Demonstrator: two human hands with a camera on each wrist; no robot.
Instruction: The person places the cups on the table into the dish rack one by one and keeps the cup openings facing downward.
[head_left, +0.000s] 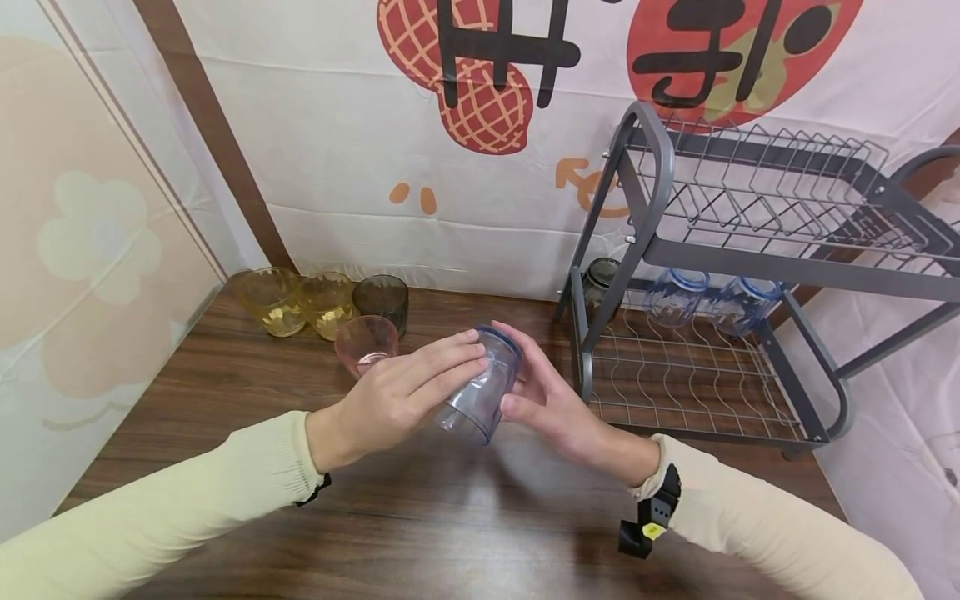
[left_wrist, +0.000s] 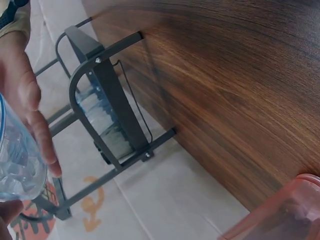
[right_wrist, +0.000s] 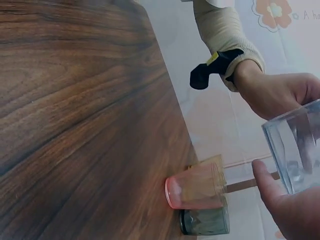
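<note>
Blue-tinted and transparent, a tumbler (head_left: 498,367) is tilting between both hands in the head view, well above the tabletop (head_left: 472,533). The left hand (head_left: 408,387) is laying its fingers along the side, its thumb hidden here, while the right hand (head_left: 558,408) is gripping the other side between thumb and fingers. A pink tumbler (head_left: 367,337) is standing beyond the left hand, with two amber tumblers (head_left: 273,300) and a dark grey tumbler (head_left: 386,296) behind it. At right, a two-tier dish rack (head_left: 750,258) is carrying two blue tumblers and a dark one on its lower tier.

In the left wrist view, the blue-tinted tumbler is showing at the left edge, partly cut off; a fingertip is touching it from below, probably the left thumb, so the left hand is seemingly pinching it. Faceted patterning is running through the wall and should be lending some grip.

In the right wrist view, the right thumb is pointing up beside the wall, and the left hand is reaching over from the far side. The tumbler is looking stiff and probably light, its smooth surface likely slippery; glass or hard plastic, I cannot tell. Opposed fingers around mid-wall, clear of the edges, would be suiting it best.
</note>
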